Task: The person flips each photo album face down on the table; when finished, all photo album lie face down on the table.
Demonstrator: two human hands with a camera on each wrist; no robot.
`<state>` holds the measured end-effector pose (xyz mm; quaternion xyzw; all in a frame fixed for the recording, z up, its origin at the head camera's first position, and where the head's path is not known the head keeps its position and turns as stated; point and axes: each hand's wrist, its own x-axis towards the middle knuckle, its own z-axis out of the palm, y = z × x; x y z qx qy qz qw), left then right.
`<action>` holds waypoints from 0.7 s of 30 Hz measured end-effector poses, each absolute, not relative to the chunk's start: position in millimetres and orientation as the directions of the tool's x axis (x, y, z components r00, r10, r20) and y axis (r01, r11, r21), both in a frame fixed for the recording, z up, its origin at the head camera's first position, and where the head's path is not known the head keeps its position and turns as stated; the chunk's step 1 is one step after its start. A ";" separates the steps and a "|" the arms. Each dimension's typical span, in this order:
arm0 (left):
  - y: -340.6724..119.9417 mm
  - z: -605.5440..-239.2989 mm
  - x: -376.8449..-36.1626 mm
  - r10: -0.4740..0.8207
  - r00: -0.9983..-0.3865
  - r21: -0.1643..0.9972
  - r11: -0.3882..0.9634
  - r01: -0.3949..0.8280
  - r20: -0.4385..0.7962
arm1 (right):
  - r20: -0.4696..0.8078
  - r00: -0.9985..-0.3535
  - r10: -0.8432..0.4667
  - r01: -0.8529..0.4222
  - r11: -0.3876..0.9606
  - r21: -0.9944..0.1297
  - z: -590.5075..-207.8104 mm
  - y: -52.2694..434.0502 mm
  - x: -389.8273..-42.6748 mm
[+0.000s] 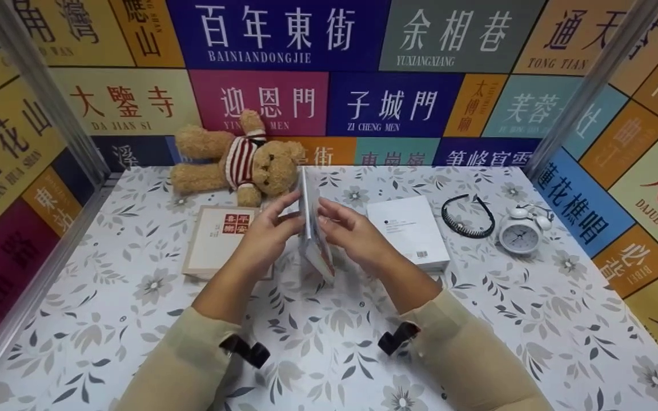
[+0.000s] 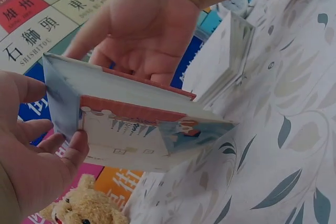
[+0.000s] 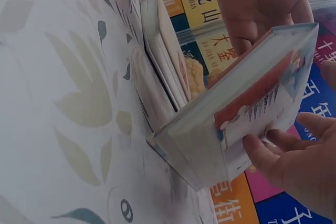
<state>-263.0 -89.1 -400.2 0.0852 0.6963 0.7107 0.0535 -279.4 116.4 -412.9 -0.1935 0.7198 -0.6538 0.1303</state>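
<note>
Book (image 1: pixel 313 228) stands on edge, gripped between both raised hands (image 1: pixel 312 231)

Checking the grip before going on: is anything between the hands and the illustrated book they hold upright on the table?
Nothing visible. The left hand and right hand press straight on the two faces of the book, standing on edge on the floral tablecloth. The beige book and white box lie off to the sides.

Thin illustrated book (image 1: pixel 313 228), upright on its edge on the table, spine up
</note>
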 end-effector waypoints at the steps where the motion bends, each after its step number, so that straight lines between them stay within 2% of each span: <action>1: -88.1 -401.0 -262.5 0.203 -0.978 0.999 -0.021 0.051 0.054 | 0.060 -0.894 -0.443 -0.095 0.058 -0.994 -412.0 116.0 -278.8; 10: -83.7 -411.7 -265.3 0.215 -0.974 0.994 0.062 0.085 0.070 | -0.068 -0.916 -0.395 0.034 0.094 -0.995 -409.7 118.2 -281.4; 14: -85.8 -416.3 -268.3 0.193 -0.981 1.000 0.012 0.015 0.012 | -0.088 -0.913 -0.398 0.053 0.098 -0.994 -413.2 121.2 -285.9; 21: -89.6 -422.3 -273.1 0.249 -0.967 0.985 -0.149 -0.092 -0.053 | -0.109 -0.900 -0.421 0.070 0.107 -0.992 -418.3 124.6 -289.6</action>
